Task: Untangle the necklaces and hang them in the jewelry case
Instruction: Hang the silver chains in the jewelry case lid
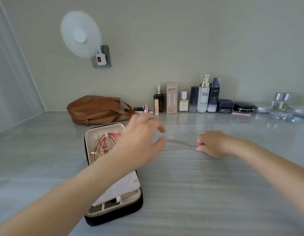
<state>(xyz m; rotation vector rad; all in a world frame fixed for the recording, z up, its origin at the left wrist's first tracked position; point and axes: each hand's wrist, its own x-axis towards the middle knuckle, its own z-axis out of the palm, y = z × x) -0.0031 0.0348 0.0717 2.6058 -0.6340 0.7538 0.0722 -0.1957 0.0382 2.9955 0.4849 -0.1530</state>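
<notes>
The silver chains (pixel 181 144), several thin strands together, lie spread across the centre of the table (pixel 199 193), running from 9 o'clock to 3 o'clock between the two hands. At the 3 o'clock end, the right hand (pixel 211 144) holds the strands in a narrow grip: the fingers are curled and the fingertips pinch the bunched chains. At the 9 o'clock end, the left hand (pixel 141 142) is motion-blurred; its grip is wide, with thumb and forefinger apart and the thumb tip at the end of the strands. Contact between thumb and chain cannot be confirmed. The jewelry case (pixel 113 217) lies open on the table at 9 o'clock from the chains, partly covered by the left forearm. Its lid section, at 12 o'clock of the case, carries red cord necklaces (pixel 105 140) looped on the hooks; its base section, at 6 o'clock, shows pale compartments inside a zip-edged black wall. A brown bag (pixel 93 109) lies on its side at 12 o'clock from the case. A row of cosmetic bottles (pixel 203 97) and jars stands along the wall at 12 to 2 o'clock from the chains. A white fan (pixel 79 34) and a wall socket (pixel 101 57) sit on the wall above the bag.
</notes>
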